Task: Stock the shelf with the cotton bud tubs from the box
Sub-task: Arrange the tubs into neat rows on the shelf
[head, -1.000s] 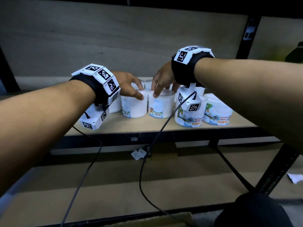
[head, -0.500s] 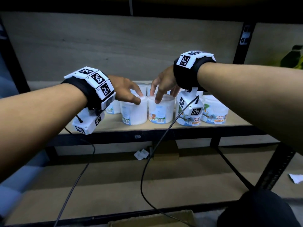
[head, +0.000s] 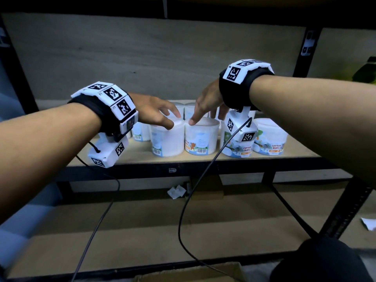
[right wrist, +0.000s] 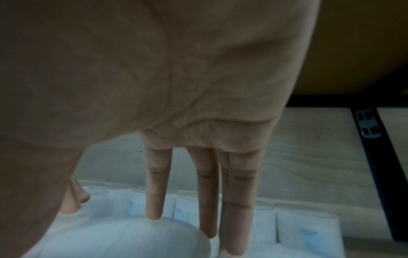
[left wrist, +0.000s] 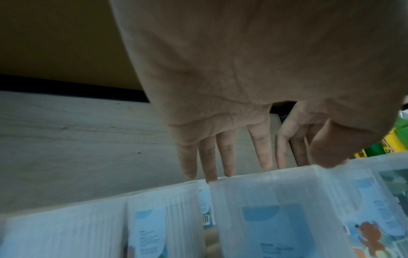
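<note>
Several white cotton bud tubs stand on the shelf board [head: 301, 153]. My left hand [head: 173, 119] hovers over the front tub [head: 166, 139]; its thumb touches the lid and the fingers are straight and spread. In the left wrist view the left hand [left wrist: 264, 165] reaches over the tub [left wrist: 276, 209] without gripping it. My right hand [head: 200, 119] is over the neighbouring tub [head: 201, 137], thumb on the near rim. In the right wrist view the right hand [right wrist: 152, 214] has straight fingers; the index tip touches the lid [right wrist: 123, 239] and the others reach past its far side.
More tubs stand to the right [head: 270, 139], to the left [head: 140, 132] and in a back row [head: 191, 110]. Black shelf posts [head: 305, 47] frame the bay. The lower shelf [head: 183, 220] holds crumpled paper [head: 176, 192]. A cardboard box [head: 189, 275] sits below, and cables hang from both wrists.
Both hands stay over the same two tubs, which have not moved. The left fingers have spread and straightened a little. The head view has shifted slightly.
</note>
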`<state>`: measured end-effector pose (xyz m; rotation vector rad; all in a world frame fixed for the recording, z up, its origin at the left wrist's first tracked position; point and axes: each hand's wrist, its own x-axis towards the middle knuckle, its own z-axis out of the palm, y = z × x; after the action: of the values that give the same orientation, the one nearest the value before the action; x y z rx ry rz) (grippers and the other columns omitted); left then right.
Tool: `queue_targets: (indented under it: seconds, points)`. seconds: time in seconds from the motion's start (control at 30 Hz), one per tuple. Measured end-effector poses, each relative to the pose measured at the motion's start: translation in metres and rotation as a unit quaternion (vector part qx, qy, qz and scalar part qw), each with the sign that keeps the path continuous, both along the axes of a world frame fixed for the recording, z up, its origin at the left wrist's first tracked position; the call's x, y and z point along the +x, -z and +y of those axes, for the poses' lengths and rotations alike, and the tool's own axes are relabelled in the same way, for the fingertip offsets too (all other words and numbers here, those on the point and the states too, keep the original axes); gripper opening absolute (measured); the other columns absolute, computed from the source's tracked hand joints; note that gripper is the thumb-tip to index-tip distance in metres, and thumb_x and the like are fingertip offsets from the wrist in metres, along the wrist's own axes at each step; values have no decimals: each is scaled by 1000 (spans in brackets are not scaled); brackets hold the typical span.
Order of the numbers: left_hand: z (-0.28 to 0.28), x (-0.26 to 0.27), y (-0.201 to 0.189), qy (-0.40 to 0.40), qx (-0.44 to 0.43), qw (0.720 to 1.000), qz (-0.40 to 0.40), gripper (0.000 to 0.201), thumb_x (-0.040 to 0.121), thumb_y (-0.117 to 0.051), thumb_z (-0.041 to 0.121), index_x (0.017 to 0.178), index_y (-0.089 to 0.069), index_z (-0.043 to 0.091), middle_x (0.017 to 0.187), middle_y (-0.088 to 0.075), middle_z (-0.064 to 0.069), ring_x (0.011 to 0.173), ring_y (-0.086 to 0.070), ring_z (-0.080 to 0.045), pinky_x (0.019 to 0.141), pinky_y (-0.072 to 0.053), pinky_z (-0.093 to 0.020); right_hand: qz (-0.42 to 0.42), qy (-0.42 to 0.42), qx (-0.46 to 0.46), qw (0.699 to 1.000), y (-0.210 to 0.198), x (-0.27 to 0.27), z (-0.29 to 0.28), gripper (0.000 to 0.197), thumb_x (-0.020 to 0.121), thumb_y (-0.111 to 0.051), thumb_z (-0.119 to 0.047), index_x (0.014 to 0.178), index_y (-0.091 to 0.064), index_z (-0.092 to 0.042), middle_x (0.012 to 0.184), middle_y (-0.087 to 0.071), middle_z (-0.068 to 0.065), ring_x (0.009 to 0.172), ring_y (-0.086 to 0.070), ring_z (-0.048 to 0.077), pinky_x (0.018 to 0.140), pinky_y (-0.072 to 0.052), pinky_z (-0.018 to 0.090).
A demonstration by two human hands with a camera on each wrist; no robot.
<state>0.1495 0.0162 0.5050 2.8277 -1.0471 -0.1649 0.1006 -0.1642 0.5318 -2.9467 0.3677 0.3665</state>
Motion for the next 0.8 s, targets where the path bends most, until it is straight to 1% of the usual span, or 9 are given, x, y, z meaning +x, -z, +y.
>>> queue_targets:
  seconds: [0.03, 0.13, 0.23, 0.3, 0.4, 0.43, 0.57, 0.67, 0.8]
  points:
    - [1, 1, 0, 6, 2, 1000, 8, 65, 61, -54, 52, 126, -52, 53, 137, -53, 13, 123, -52, -12, 114, -32, -35, 5, 1, -11, 1000, 2, 3, -1, 90, 60, -85, -61, 135, -55, -21, 128, -60, 14, 114, -61, 34, 99, -51, 51]
    - [2, 4, 2, 15, 9, 1000, 16, 65, 60, -56, 51, 125, -53, 53, 137, -52, 11, 118, -54, -13, 113, -35, -37, 6, 2, -10, 1000, 7, 13, -4, 100, 40, -88, -62, 127, -60, -20, 121, -66, 21, 106, -66, 36, 96, -53, 53]
    - [2, 5, 2, 16, 9, 1000, 16, 64, 61, -57, 52, 124, -54, 54, 136, -53, 11, 118, -55, -14, 112, -36, -37, 6, 5, -5, 1000, 7, 16, -4, 98, 36, -89, -60, 122, -61, -21, 113, -69, 22, 100, -69, 36, 93, -54, 55]
    - [2, 5, 1, 16, 14, 1000, 14, 63, 61, -57, 53, 124, -54, 54, 136, -54, 12, 118, -55, -13, 112, -36, -37, 10, 3, -2, 1000, 6, 12, -3, 87, 41, -89, -58, 117, -63, -23, 113, -69, 20, 101, -69, 35, 94, -53, 55]
    - [2, 3, -1, 16, 19, 1000, 15, 63, 61, -58, 52, 124, -55, 54, 134, -55, 11, 116, -56, -13, 111, -37, -37, 7, 0, 1, 1000, 4, 3, 0, 54, 62, -87, -48, 106, -65, -27, 116, -68, 17, 105, -66, 33, 97, -52, 50]
    - [2, 2, -2, 16, 22, 1000, 16, 63, 61, -59, 52, 124, -55, 53, 134, -55, 11, 116, -57, -13, 111, -37, -37, 3, -2, 3, 1000, 4, 3, 0, 48, 66, -87, -44, 106, -65, -28, 118, -67, 16, 106, -66, 32, 98, -52, 49]
    - [2, 0, -4, 12, 38, 999, 22, 63, 60, -61, 50, 123, -55, 53, 134, -55, 12, 117, -56, -14, 111, -38, -40, -8, -20, 24, 999, 5, 2, -3, 46, 75, -84, -25, 117, -65, -24, 120, -65, 13, 107, -66, 31, 99, -52, 46]
    - [2, 0, -4, 8, 35, 999, 28, 61, 59, -63, 50, 119, -56, 55, 133, -56, 14, 116, -58, -13, 110, -39, -42, -4, -36, 29, 999, 7, 4, -5, 52, 79, -80, -15, 125, -61, -24, 124, -63, 12, 116, -62, 30, 103, -50, 44]
    - [3, 0, -4, -3, 25, 1000, 18, 58, 60, -63, 50, 118, -57, 55, 131, -56, 14, 114, -59, -12, 107, -41, -36, 20, -64, 42, 997, 7, 7, -10, 60, 76, -75, 4, 125, -58, -27, 136, -58, 14, 126, -55, 27, 106, -47, 44]
